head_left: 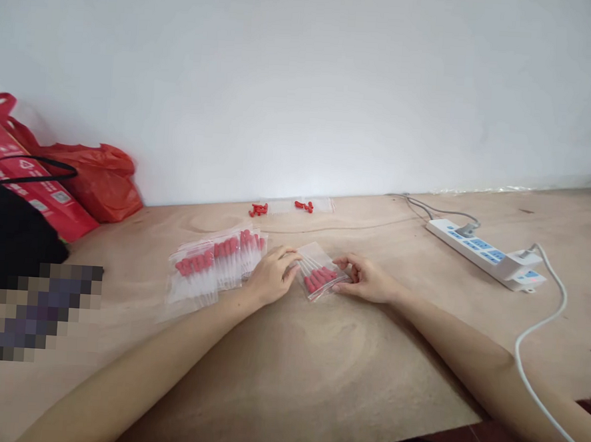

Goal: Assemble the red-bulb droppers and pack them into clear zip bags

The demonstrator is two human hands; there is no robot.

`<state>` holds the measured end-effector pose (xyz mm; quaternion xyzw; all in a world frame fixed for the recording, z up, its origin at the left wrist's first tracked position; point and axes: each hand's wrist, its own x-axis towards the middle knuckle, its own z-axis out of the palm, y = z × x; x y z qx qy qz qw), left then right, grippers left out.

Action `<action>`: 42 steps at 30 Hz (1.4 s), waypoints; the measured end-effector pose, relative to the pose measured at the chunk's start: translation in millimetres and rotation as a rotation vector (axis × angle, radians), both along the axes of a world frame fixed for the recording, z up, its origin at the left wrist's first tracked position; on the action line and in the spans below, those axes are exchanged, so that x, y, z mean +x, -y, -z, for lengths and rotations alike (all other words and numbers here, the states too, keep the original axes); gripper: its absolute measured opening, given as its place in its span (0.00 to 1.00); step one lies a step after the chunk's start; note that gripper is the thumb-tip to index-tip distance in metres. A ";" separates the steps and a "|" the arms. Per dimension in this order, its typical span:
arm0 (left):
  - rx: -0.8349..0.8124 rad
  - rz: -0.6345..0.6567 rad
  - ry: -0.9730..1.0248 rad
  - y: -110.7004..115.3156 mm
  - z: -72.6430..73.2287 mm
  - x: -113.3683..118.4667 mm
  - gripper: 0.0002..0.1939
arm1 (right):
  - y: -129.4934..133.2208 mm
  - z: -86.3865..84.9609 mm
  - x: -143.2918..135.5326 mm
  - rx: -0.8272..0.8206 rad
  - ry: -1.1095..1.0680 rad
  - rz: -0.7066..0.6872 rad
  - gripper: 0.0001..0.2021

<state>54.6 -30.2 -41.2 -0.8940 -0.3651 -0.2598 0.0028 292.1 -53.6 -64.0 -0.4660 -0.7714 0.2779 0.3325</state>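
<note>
A clear plastic bag (317, 272) with several red-ended, white-stemmed pieces lies on the wooden table between my hands. My left hand (275, 273) has its fingers bent at the bag's upper left edge, thumb and fingertips close to it. At the bag's right edge, my right hand (362, 278) pinches the plastic between thumb and curled fingers. Left of my left hand, several similar filled bags (195, 265) lie overlapping in a row, red ends toward the wall.
Near the wall lie loose red pieces (259, 209) and more clear bags (279, 207). A white power strip (479, 249) with cables stands at the right. Red bags (102, 179), a black item (14, 237) and a pixelated object (37, 312) are at the left.
</note>
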 end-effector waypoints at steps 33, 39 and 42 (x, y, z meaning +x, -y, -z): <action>-0.081 -0.051 0.116 12.8 19.3 8.9 0.04 | -7.6 13.7 -44.9 0.417 0.219 0.176 0.08; -0.073 -0.046 0.115 10.3 20.6 1.8 0.02 | -9.7 11.3 -34.6 0.359 0.092 0.139 0.06; 0.010 -0.002 0.040 13.1 16.6 -8.5 0.06 | -6.3 7.3 -23.5 0.331 0.024 0.015 0.09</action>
